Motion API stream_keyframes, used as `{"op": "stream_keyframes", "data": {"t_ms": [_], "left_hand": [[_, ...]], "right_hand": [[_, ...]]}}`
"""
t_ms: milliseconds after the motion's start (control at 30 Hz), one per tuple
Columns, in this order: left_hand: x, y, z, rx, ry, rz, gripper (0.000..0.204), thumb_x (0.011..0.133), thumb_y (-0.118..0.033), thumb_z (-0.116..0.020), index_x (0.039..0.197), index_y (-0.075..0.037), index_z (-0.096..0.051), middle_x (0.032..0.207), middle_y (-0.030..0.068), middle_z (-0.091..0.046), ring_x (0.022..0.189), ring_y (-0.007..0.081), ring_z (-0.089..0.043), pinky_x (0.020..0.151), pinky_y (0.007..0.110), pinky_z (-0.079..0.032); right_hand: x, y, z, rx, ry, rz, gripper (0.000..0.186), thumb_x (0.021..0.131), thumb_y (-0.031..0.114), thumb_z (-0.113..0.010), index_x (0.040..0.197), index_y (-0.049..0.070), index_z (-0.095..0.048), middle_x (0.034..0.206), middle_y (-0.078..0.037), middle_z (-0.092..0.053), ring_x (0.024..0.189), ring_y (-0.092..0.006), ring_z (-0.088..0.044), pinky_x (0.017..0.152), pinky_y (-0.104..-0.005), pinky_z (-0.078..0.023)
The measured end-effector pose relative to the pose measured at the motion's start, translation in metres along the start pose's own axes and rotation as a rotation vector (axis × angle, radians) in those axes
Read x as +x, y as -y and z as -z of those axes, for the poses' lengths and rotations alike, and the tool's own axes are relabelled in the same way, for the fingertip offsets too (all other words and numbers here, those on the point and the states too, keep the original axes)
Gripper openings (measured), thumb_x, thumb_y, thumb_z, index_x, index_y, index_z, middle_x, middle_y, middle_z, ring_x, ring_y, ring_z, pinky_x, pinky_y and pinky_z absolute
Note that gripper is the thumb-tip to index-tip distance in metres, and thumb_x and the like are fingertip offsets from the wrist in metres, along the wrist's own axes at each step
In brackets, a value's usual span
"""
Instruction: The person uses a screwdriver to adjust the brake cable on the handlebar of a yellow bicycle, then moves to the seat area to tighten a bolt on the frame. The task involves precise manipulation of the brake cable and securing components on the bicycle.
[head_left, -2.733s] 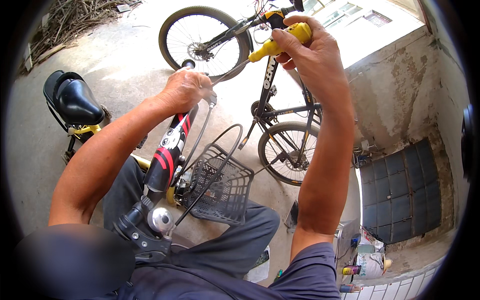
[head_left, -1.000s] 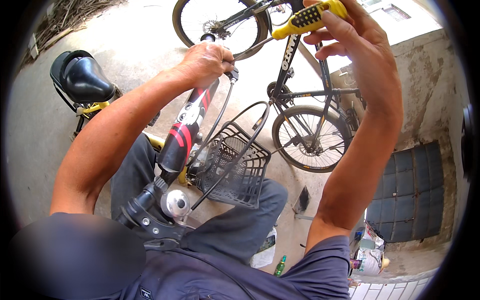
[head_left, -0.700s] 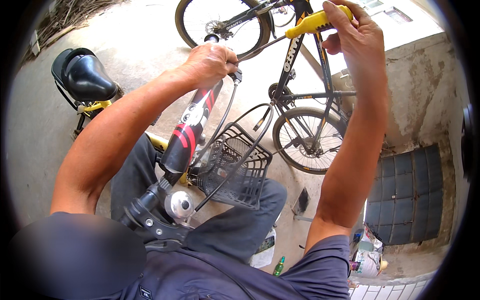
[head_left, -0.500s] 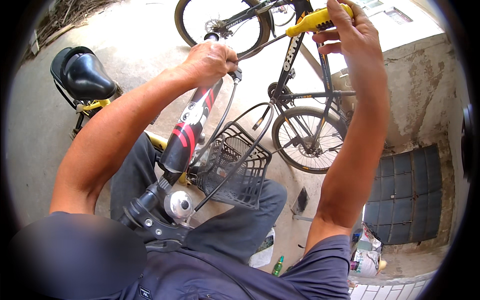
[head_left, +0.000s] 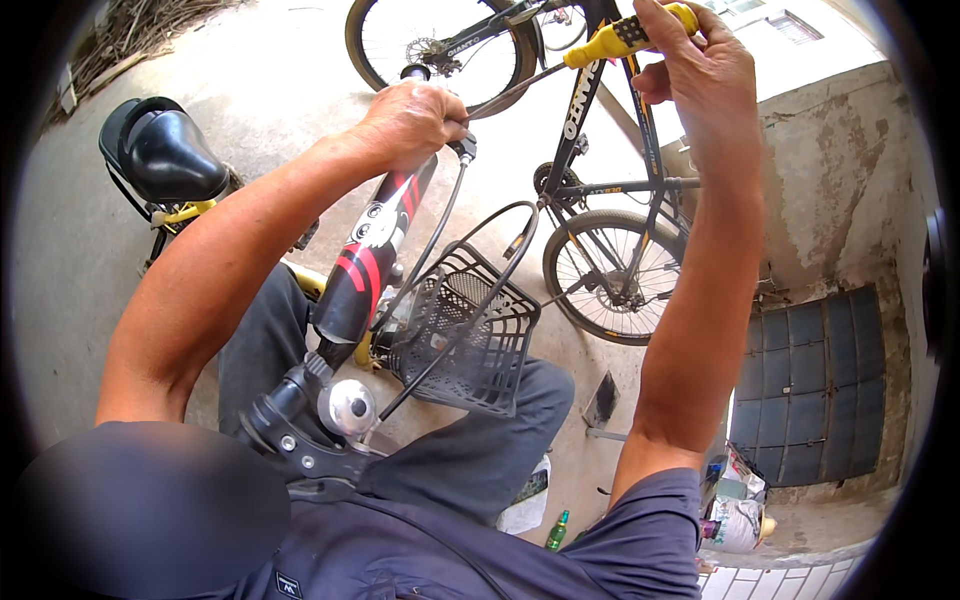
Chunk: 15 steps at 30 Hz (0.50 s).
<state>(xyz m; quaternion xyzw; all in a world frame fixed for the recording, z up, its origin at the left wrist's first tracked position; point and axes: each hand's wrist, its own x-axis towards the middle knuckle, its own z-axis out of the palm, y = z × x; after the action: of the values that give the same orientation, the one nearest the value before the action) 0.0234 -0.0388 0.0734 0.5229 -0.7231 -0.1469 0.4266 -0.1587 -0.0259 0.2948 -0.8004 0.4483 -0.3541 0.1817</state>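
I see the yellow-handled screwdriver (head_left: 625, 38) up top, R hand (head_left: 700, 75) clenched round its handle, shaft angled down-left toward L hand (head_left: 410, 120). L hand grips the end of the black-and-red bike fork (head_left: 375, 245). Black wire basket (head_left: 465, 330) just below, black saddle (head_left: 170, 155) far left.

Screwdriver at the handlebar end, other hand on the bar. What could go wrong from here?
1. The screwdriver shaft points at the left hand gripping the handlebar; a slip could likely jab those fingers.
2. The right hand works with the arm raised high, so control of the tip may be weak.
3. Brake cables loop close by over the basket and might snag the tool.
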Motion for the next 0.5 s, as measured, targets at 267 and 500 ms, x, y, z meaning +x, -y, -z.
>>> {"op": "stream_keyframes", "data": {"t_ms": [267, 500], "left_hand": [[0.002, -0.003, 0.001, 0.02, 0.071, 0.064, 0.018, 0.093, -0.018, -0.071, 0.104, -0.006, -0.079, 0.093, 0.01, -0.076, 0.086, 0.0232, -0.072, 0.083, 0.036, -0.054], [0.002, 0.002, -0.001, -0.006, 0.026, 0.009, 0.02, 0.092, -0.022, -0.07, 0.103, -0.008, -0.08, 0.088, 0.0122, -0.076, 0.083, 0.0278, -0.073, 0.085, 0.04, -0.055]], "right_hand": [[-0.017, 0.01, 0.003, 0.183, 0.021, -0.029, 0.048, 0.103, 0.021, -0.063, 0.141, -0.002, -0.046, 0.103, -0.011, -0.068, 0.073, -0.0135, -0.07, 0.058, -0.0234, -0.058], [-0.015, 0.003, 0.011, 0.184, 0.068, -0.038, 0.05, 0.101, 0.018, -0.066, 0.142, -0.002, -0.046, 0.101, -0.011, -0.069, 0.075, -0.0143, -0.071, 0.059, -0.0233, -0.059]]}}
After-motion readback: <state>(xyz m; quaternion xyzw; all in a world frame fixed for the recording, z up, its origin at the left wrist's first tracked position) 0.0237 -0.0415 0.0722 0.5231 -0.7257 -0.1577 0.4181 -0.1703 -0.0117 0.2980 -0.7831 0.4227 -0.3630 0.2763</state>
